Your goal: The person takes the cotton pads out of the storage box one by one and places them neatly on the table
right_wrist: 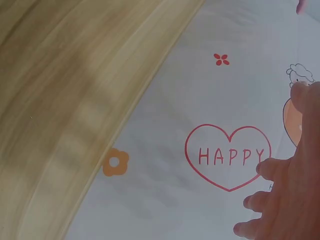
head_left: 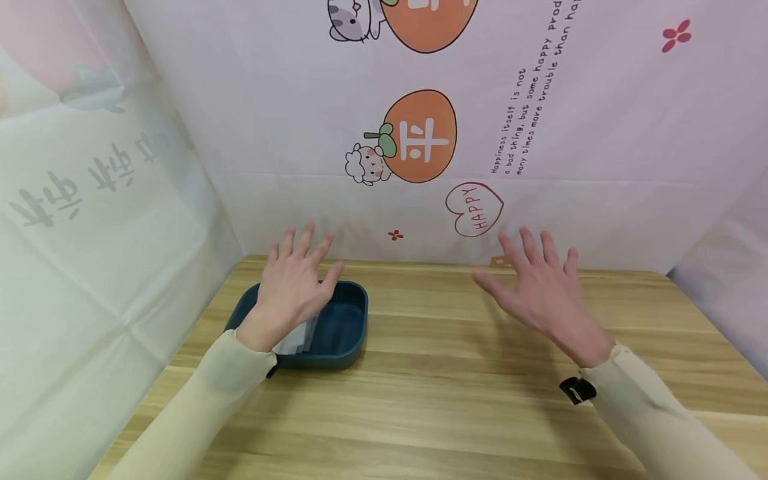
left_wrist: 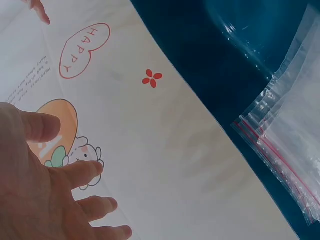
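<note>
My left hand point(head_left: 291, 283) hovers with spread fingers above a dark blue tray point(head_left: 358, 333) at the left of the table, holding nothing. Inside the tray lie clear zip-lock bags point(left_wrist: 295, 135), stacked, with red seal lines along one edge; in the head view the left wrist partly covers these bags point(head_left: 298, 339). Held out over the right half of the table, my right hand point(head_left: 543, 287) also has its fingers spread and nothing in its grasp. The right wrist view shows that hand point(right_wrist: 285, 185) in front of the printed cloth.
A wooden table point(head_left: 432, 393) spreads beneath both hands. Behind it hangs a white cloth point(head_left: 288, 133) printed with cartoons, a red heart and lettering. Another white cloth point(head_left: 72, 280) borders the left side. A small black clip point(head_left: 578, 390) sits at the right cuff.
</note>
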Demonstrator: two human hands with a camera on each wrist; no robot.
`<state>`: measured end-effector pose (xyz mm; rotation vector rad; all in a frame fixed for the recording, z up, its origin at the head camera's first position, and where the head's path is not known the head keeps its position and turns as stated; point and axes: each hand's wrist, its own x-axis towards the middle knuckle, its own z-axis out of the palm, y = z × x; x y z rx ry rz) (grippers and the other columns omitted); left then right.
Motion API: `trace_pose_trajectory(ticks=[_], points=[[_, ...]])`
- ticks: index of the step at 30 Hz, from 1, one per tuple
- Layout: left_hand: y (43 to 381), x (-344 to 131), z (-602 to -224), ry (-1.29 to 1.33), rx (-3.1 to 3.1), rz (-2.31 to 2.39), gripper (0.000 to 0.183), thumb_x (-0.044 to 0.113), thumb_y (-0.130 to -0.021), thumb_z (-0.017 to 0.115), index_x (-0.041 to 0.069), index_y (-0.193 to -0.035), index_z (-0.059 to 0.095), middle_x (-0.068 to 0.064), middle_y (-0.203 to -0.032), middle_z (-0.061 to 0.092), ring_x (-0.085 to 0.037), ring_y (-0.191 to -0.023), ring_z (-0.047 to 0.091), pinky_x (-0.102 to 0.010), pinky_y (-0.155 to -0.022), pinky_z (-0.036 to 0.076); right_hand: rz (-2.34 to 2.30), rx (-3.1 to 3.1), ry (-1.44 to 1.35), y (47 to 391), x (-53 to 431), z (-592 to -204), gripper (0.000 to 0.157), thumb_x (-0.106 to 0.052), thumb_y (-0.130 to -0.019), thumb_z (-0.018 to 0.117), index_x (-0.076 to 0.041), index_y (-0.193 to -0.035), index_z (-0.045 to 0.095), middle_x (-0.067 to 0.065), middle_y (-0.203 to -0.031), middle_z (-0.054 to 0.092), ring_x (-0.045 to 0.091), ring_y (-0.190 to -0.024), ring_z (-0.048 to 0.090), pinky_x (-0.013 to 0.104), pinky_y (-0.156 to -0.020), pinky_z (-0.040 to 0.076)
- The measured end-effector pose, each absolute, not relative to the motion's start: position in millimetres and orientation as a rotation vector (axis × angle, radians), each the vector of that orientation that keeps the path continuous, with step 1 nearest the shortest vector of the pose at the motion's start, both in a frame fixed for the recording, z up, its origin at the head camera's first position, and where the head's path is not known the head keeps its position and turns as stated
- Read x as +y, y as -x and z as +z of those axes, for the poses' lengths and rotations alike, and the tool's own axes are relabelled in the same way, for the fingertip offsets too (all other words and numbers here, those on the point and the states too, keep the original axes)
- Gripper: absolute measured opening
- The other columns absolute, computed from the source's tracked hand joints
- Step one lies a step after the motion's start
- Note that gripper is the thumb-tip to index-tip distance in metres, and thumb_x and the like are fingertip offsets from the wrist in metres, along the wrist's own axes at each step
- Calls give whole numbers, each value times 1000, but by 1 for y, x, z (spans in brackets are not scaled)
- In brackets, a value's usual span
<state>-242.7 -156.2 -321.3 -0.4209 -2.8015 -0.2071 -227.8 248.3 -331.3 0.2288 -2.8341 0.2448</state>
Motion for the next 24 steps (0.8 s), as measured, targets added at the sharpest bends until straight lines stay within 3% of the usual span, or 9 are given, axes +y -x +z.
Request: trace_pose_trajectory(ticks=[24], points=[[213,-159,-326,461,-2770,-253,67,58,-110,36,22,-166,37,-15,-174,19,-45,-158,13,-66,-123,12,277,-2788,-288,187,247,-349,95,-79,-97,48,-21,-169,27,25,-171,21,54,-155,10,79,-114,-5]])
